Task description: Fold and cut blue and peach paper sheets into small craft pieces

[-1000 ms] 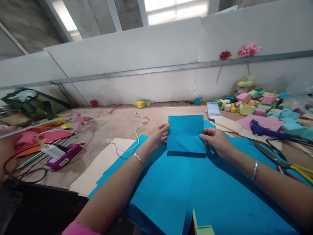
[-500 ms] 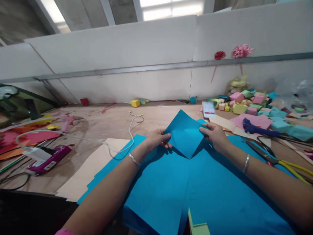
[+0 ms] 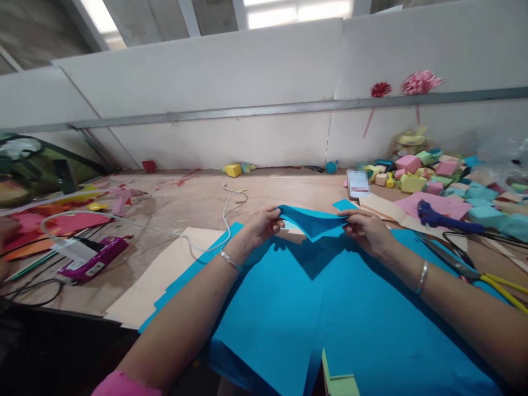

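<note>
A small piece of blue paper (image 3: 313, 223) is stretched between my two hands, bent so that a pointed flap hangs toward me. Its left corner is pinched by my left hand (image 3: 264, 226); its right corner is between the thumb and fingers of my right hand (image 3: 367, 231). Both hands are just above large blue sheets (image 3: 280, 297) that cover the near part of the table, and the paper casts a shadow on them. Beyond the right hand lies a small blue scrap (image 3: 342, 205).
Scissors with yellow handles (image 3: 466, 269) and a blue glue gun (image 3: 447, 216) lie right. Behind them are a phone (image 3: 358, 183) and a pile of paper cubes (image 3: 437, 170). A purple power strip (image 3: 97, 263) with a white cable (image 3: 225, 214) is left. Another person's hand (image 3: 6, 236) shows at the left edge.
The small blue paper, held up as a flat diamond before, is now bent over across its middle, its point hanging down. My hands still hold its two corners. The view has shifted slightly left.
</note>
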{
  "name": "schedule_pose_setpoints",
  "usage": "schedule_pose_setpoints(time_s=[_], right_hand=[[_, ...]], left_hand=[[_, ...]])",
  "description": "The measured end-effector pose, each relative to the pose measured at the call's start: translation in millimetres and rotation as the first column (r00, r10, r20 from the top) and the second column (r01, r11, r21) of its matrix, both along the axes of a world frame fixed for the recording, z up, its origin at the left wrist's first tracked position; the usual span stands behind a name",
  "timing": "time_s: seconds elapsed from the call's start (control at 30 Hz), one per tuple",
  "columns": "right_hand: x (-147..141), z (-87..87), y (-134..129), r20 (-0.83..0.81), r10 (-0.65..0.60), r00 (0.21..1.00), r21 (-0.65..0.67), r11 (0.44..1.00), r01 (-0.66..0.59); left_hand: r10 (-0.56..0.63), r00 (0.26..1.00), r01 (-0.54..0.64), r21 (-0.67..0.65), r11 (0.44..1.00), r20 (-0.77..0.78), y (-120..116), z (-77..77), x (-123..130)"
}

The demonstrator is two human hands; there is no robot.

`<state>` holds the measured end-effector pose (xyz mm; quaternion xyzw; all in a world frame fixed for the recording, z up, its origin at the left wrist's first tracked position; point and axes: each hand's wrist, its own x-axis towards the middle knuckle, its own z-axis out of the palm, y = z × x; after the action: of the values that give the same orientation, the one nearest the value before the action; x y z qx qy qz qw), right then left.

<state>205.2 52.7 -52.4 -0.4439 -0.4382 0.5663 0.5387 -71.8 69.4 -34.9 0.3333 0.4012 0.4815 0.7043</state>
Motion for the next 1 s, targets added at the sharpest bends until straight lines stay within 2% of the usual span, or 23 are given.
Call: schedule_pose_setpoints(time_s=[0.17,0.33,0.5,0.6,0.7,0.8,0.9,1.0], right_hand=[[-3.7,0.0,-3.6,-0.004,0.005,1.0,0.055,0.998,-0.005],[-10.9,-4.3,-7.8,0.076,-0.031,0.997,0.127,0.992,0.021],[-13.5,-9.3,-10.6,0.185,-0.043,0.982,0.159,0.987,0.013],[-10.3,-7.3,-9.7,0.136,-0.014,0.991,0.194,0.981,-0.013],[-6.4,0.2,-11.4,0.018,0.115,0.993,0.082,0.99,-0.116],[-7.8,9.5,-19.2,-0.018,0.254,0.967,-0.058,0.965,-0.254],[-15.3,13.3,-27.5,0.009,0.265,0.964,-0.064,0.963,-0.263],[-22.7,7.4,-29.2,0.051,0.205,0.977,-0.061,0.978,-0.202]], left_hand=[[0.007,0.999,-0.007,-0.001,1.0,0.041,-8.2,2.6,13.7],[-0.169,0.985,0.169,0.007,0.986,0.038,-22.5,7.3,24.6],[-0.103,0.988,0.108,0.039,0.993,-0.111,-25.3,1.0,26.1],[-0.101,0.986,0.112,0.079,0.99,-0.131,-25.5,2.3,24.7],[-0.212,0.965,0.226,0.077,0.971,-0.153,-28.3,8.0,23.0],[-0.347,0.921,0.36,0.045,0.932,-0.176,-33.1,12.0,23.3],[-0.404,0.898,0.416,0.038,0.908,-0.174,-36.6,13.5,25.5],[-0.398,0.907,0.408,0.046,0.912,-0.14,-36.8,15.1,27.3]])
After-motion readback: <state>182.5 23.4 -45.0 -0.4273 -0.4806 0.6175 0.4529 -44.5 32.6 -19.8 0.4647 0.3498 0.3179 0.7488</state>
